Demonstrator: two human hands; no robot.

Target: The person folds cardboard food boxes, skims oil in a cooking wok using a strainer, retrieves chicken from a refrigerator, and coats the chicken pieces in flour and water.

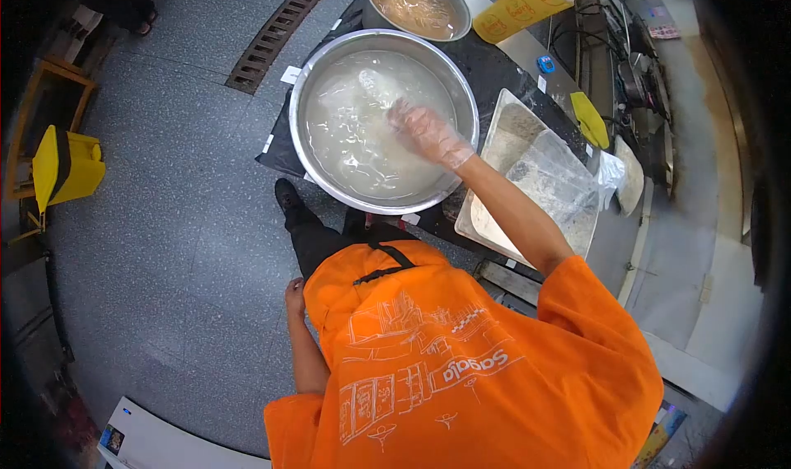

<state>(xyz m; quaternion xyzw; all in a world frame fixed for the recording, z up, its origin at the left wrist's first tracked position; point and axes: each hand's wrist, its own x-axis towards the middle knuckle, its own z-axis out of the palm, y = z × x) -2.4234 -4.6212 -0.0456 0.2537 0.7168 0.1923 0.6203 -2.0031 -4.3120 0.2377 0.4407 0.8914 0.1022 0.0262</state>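
Observation:
My right hand [428, 133], in a clear plastic glove, reaches into a wide metal basin [301, 152]. Cloudy whitish liquid [354, 144] fills much of the basin, with bright ripples and a paler patch beyond the fingers. The fingers point down at the liquid's surface, and their tips are blurred or under it, so whether they grip anything is hidden. My left hand [294, 294] is bare and hangs low beside my orange shirt [461, 362]. Its fingers are loosely curled, with nothing visible in them.
Behind the basin stands a metal pot [372, 8] of brownish liquid, near a yellow cylinder [523, 8]. To the right, a rectangular tub [494, 152] holds pale powder and a clear plastic container [556, 177]. A yellow bin [70, 172] stands left; another person's foot [147, 26] shows at upper left.

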